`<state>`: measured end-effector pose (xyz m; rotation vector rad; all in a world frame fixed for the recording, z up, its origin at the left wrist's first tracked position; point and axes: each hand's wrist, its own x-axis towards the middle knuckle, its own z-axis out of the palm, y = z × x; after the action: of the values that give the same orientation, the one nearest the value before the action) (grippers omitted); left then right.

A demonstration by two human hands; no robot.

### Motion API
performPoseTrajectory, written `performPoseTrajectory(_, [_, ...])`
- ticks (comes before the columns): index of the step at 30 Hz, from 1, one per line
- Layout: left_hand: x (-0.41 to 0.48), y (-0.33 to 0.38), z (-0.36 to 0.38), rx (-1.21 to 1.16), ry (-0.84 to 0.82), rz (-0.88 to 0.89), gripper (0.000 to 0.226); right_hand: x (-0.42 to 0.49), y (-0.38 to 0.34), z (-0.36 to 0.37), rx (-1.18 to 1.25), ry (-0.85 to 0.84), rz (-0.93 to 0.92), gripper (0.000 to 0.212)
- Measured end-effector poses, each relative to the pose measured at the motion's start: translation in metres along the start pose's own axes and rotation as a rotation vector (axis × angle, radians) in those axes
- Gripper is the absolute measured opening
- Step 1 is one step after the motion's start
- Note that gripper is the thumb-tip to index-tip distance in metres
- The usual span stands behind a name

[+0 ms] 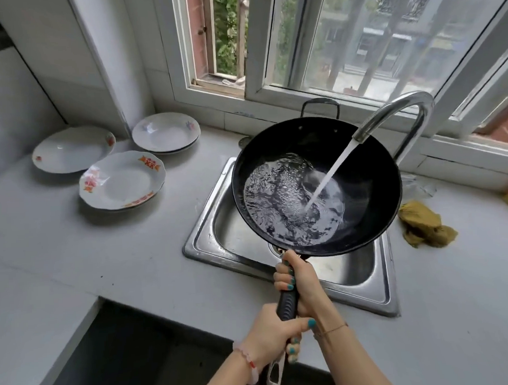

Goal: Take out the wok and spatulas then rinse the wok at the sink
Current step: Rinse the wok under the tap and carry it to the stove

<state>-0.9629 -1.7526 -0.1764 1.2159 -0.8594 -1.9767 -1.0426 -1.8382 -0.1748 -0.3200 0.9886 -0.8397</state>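
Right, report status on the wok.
Left hand grips handle end, right hand grips above it. Wok over sink, tap running into it, water pooling. Plates left, cloth right, both clear of it.

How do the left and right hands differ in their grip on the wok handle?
The right hand grips the wok handle high up, next to the wok; the left hand grips its lower end, by the white hanging loop. The left wrist wears a pink bead bracelet; the right wrist a thin chain. Shared: both curl round the handle, both have teal nails, and together they hold the wok under the running tap over the sink.
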Motion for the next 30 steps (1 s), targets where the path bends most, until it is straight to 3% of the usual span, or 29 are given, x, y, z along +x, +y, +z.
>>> performPoseTrajectory(7, [-0.021,0.002,-0.003,0.100,0.117,0.015,0.007,-0.008,0.010,0.011,0.190,-0.118,0.124,0.038])
performPoseTrajectory(14, [-0.044,0.008,-0.008,0.291,0.306,0.011,0.007,-0.012,0.023,0.031,0.315,-0.248,0.257,0.054])
performPoseTrajectory(22, [-0.070,0.027,-0.030,0.737,0.441,-0.043,0.007,-0.011,0.043,0.055,0.361,-0.321,0.334,0.049])
performPoseTrajectory(27, [-0.077,0.038,-0.036,0.857,0.520,-0.056,0.015,-0.009,0.045,0.073,0.407,-0.367,0.350,0.034])
performPoseTrajectory(30, [-0.075,0.038,-0.034,0.848,0.588,-0.066,0.007,-0.007,0.044,0.077,0.426,-0.443,0.384,0.034])
